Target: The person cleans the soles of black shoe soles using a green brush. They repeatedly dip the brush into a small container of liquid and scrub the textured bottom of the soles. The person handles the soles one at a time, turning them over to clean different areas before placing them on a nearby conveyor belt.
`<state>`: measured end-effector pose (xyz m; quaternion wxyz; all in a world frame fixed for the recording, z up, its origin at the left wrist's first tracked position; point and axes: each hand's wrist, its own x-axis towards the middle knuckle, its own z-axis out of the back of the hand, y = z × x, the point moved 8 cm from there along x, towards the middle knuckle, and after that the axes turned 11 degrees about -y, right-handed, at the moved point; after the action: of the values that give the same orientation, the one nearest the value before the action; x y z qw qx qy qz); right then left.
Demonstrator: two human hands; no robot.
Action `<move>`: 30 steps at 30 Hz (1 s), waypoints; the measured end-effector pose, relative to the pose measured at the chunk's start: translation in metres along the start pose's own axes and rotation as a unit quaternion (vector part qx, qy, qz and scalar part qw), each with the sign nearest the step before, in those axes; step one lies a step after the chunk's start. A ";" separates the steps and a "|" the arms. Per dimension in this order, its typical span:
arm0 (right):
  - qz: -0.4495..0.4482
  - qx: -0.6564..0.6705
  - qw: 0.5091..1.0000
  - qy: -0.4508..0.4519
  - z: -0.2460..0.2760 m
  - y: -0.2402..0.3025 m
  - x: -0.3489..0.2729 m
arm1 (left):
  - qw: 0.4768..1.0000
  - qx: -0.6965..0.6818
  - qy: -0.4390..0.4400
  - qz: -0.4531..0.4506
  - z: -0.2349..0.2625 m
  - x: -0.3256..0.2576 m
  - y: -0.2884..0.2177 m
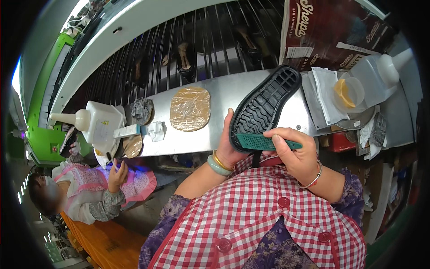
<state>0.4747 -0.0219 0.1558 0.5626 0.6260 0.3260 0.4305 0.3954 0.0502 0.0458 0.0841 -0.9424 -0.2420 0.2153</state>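
Observation:
A black rubber shoe sole (264, 105) with a ridged tread is held up in front of me, tread side facing me. My left hand (228, 150) grips its heel end from below and behind; a green bangle and gold bangles sit on that wrist. My right hand (295, 154) holds a green brush (264, 142) flat across the sole's lower end, thumb on the handle.
A metal work shelf (224, 96) carries a tan round pad (190, 108), a white squeeze bottle (96, 122), rags and a small clear cup (348, 93) of yellow paste. Behind it runs a barred conveyor (179, 54) with shoes. A seated person (89, 193) works at my left.

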 end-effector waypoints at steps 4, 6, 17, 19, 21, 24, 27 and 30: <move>-0.067 0.025 0.996 0.052 -0.012 -0.009 0.004 | 1.000 -0.005 0.018 0.022 -0.001 -0.005 -0.006; -0.116 0.047 0.989 0.084 -0.021 -0.016 0.008 | 0.999 -0.014 0.017 0.039 0.000 -0.010 -0.010; -0.238 0.037 0.949 0.204 -0.087 -0.045 0.047 | 0.980 0.032 -0.056 0.189 0.053 -0.032 -0.055; -0.243 0.023 0.946 0.213 -0.098 -0.049 0.052 | 0.976 0.059 -0.048 0.206 0.064 -0.032 -0.069; -0.238 0.051 0.947 0.212 -0.104 -0.050 0.058 | 0.970 0.098 -0.058 0.213 0.064 -0.034 -0.082; -0.244 0.053 0.943 0.219 -0.107 -0.053 0.064 | 0.957 0.159 -0.101 0.222 0.065 -0.037 -0.098; -0.240 0.033 0.943 0.229 -0.105 -0.052 0.071 | 0.947 0.199 -0.111 0.227 0.059 -0.034 -0.106; -0.239 0.010 0.944 0.229 -0.101 -0.046 0.076 | 0.936 0.230 -0.147 0.221 0.063 -0.028 -0.115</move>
<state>0.4179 0.0957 0.1229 0.5528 0.4203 0.5902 0.4116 0.2971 0.1401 0.0299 0.2121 -0.8847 0.0194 0.4147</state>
